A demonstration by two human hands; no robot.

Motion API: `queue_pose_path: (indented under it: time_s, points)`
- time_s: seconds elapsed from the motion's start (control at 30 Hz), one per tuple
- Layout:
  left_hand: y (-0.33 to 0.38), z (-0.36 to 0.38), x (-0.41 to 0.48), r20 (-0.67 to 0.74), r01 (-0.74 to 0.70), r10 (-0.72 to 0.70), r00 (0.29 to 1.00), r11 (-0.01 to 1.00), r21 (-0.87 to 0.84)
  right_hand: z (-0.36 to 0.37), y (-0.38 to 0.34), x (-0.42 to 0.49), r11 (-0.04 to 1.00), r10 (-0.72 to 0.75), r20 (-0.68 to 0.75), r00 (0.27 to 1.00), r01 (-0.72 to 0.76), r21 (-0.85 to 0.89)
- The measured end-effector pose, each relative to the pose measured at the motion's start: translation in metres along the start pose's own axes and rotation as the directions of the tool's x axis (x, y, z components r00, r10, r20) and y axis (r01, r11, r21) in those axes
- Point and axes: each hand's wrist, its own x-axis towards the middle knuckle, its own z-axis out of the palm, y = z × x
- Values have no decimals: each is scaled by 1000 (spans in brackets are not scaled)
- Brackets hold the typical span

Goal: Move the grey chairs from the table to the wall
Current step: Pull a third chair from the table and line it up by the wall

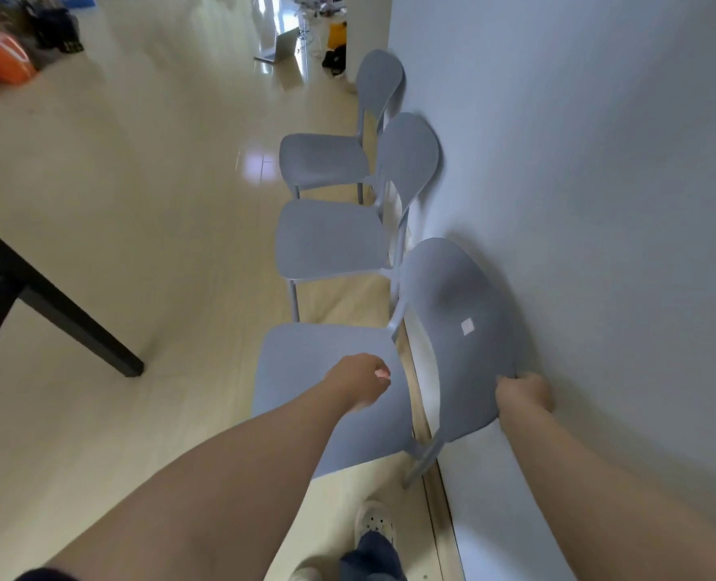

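Pale glossy floor (138, 161); white wall (578, 161) right; black table leg (54, 312) left.

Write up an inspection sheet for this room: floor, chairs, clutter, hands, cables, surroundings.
Surface: pale glossy floor, with one glare patch.
Job's things: three grey chairs lined along the white wall: far chair, middle chair, near chair.
Clutter: orange bag and dark bags, far left; what looks like a laptop on the floor beyond.
Grippers: right hand holds the near chair's backrest edge; left hand curled over its seat, grip unclear.
Cables: nothing seen.
Surroundings: white wall at right; black table leg at left.
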Motion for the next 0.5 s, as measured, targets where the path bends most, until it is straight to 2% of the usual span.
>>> queue_pose_path:
  time_s: [0.1,0.27,0.4,0.47,0.5]
  points:
    - [-15,5,-17,-15,2,-3,1000,997,-75,-5,10,-10,1000,23,-45,999,-23,3]
    - [-37,15,-34,-4,27,-27,1000,995,-91,-18,13,-26,998,53,-90,995,-57,-38]
    - [-42,17,-45,-20,47,-49,999,995,-93,-23,4,-47,992,-104,-182,978,90,-86]
    - [-42,15,-51,-50,54,-60,997,992,-111,-13,0,-59,988,-150,-130,980,146,-41]
    - [-43,14,-54,-74,59,-68,995,991,-119,-6,-2,-65,988,-152,-45,987,152,-8]
